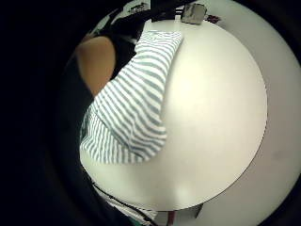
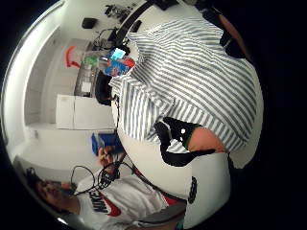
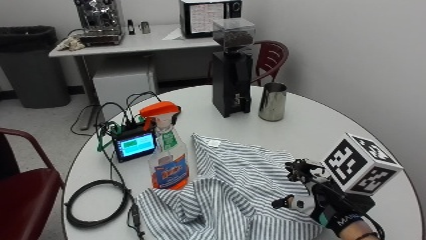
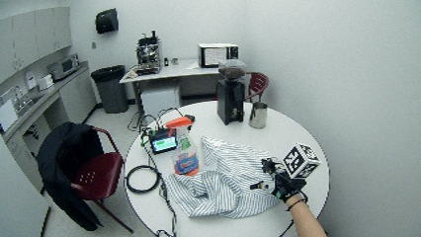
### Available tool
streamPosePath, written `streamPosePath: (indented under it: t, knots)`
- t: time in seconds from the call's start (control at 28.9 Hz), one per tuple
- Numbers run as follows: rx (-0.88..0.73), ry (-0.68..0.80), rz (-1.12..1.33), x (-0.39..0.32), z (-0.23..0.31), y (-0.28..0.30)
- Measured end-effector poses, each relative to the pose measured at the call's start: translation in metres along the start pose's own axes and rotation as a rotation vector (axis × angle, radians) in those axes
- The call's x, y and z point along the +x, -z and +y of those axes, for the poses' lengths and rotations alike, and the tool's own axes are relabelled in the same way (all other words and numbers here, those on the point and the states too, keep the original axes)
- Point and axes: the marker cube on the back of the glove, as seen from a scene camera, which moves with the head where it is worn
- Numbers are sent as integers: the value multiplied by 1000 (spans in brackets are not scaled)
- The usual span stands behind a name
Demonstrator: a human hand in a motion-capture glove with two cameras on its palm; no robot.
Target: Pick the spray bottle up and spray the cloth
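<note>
Nothing done yet: spray bottle untouched, upright beside striped cloth. Right hand over cloth's far edge, fingers relaxed, holding nothing; pickup & spraying both left

Bare worktop lies open between the striped cloth and the steel cup beside the coffee grinder. Reaching the spray bottle means crossing the rumpled cloth. A small screen and coiled cable crowd its far side.
</note>
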Motion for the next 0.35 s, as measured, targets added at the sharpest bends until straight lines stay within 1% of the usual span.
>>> streamPosePath:
  t: [0.35]
  knots:
    - [32, 58, 34, -18, -4, 23]
